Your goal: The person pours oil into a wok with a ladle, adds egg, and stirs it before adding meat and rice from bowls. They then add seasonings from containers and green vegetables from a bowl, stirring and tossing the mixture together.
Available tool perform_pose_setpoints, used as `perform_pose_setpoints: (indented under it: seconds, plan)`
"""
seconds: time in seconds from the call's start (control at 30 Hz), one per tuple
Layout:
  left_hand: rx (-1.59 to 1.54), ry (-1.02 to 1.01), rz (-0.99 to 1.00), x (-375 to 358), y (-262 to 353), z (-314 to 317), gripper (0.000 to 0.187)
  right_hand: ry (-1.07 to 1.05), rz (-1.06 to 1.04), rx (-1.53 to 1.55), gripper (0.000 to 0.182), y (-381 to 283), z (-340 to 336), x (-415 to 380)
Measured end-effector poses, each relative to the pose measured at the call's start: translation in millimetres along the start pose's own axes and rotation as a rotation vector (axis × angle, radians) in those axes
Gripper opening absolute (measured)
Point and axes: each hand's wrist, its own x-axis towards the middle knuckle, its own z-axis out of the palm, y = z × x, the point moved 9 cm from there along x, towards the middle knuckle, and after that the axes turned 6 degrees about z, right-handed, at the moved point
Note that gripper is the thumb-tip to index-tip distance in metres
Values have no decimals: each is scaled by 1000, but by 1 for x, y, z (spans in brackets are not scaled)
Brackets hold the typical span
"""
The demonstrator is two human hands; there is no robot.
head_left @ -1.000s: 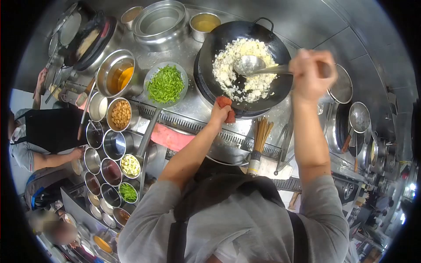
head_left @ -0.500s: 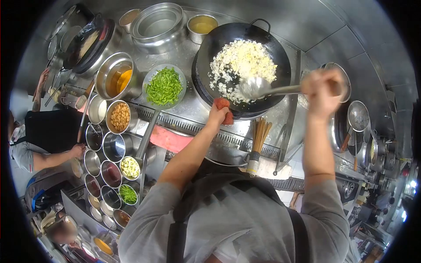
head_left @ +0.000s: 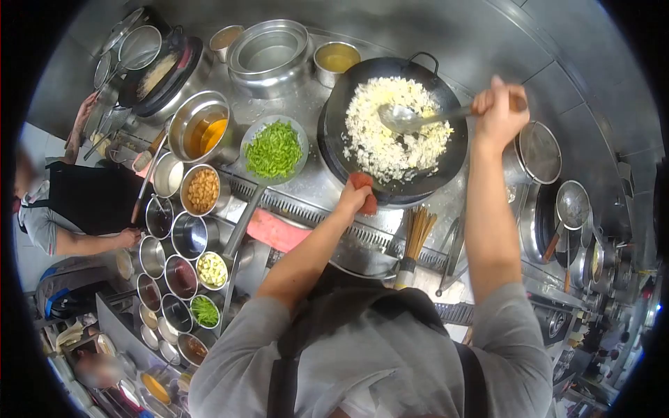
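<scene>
A black wok on the stove holds a loose heap of white and pale-yellow fried rice. My right hand is wrapped round the handle of a metal ladle, whose bowl rests in the middle of the rice. At the wok's near side, my left hand grips a folded red cloth against the rim. The cloth covers whatever part of the wok it holds. A strainer of chopped greens lies left of the wok.
A bamboo brush stands below the wok. Metal pots of ingredients, including diced brown pieces, crowd the left, near a pot of orange oil. Wire strainers hang over pots at right. A co-worker stands at far left.
The ladle has moved inward and up over the rice, and the rice has spread towards the near side. My left hand still holds the cloth at the rim. The whole view has shifted slightly.
</scene>
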Motion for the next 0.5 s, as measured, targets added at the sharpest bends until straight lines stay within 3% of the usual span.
perform_pose_setpoints:
  seconds: [0.1,0.2,0.27,0.3,0.37,0.43,0.5]
  plan:
    - [19,2,-6,-2,-5,-2,30,-13,-9,44,18,-43,20,7]
    - [36,26,57,-3,-5,-3,30,-412,-122,229,19,-74,42,-30]
    - [23,20,82,-4,-3,-2,30,-338,48,-24,21,-7,34,-56]
    - [22,14,81,-7,0,0,30,-377,-20,-21,20,4,32,-58]
    - [-35,-9,-52,-12,1,1,31,-362,-190,-359,18,10,34,-36]
    - [18,14,-24,-3,-11,-5,32,-186,-93,-279,18,-25,34,-12]
    - [61,58,-16,-2,-16,-9,32,-198,-203,-173,18,-73,36,1]
